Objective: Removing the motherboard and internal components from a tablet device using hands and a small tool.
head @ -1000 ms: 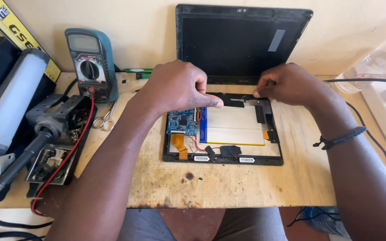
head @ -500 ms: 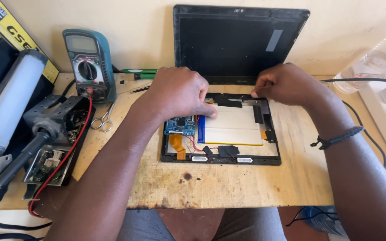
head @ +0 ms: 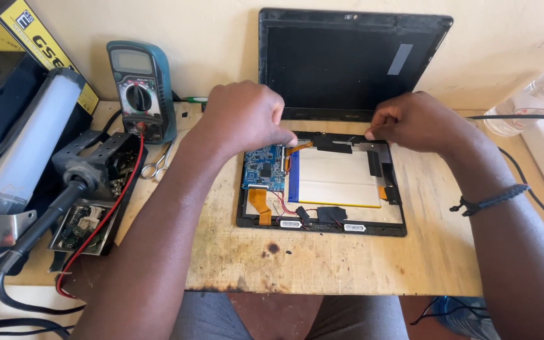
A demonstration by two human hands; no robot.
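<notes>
My left fingers (head: 284, 135) are bunched together and pressed down at the upper edge of the opened tablet (head: 321, 184), just above its blue circuit board (head: 263, 169); I cannot tell whether they pinch anything, since my knuckles hide the tips. My right fingers (head: 376, 131) are curled tight and seem to nip the black strip (head: 335, 143) along the top of the frame. Over the last second both hands have slid a little leftward along that top edge and closed in, my left hand (head: 243, 119) now covering less of the board, which I judge means the work is still on the top strip and its ribbon connector.

The tablet lies flat in the middle of the wooden bench (head: 322, 258), back cover off: pale battery pack (head: 336, 178) in the centre, orange flex cables (head: 260, 203) at lower left, thin red and black wires near the bottom edge. Behind it the dark screen panel (head: 347, 60) leans against the wall. To the left stand a multimeter (head: 141, 88) with a red lead, small scissors (head: 155, 165) and a soldering iron (head: 51, 211).
</notes>
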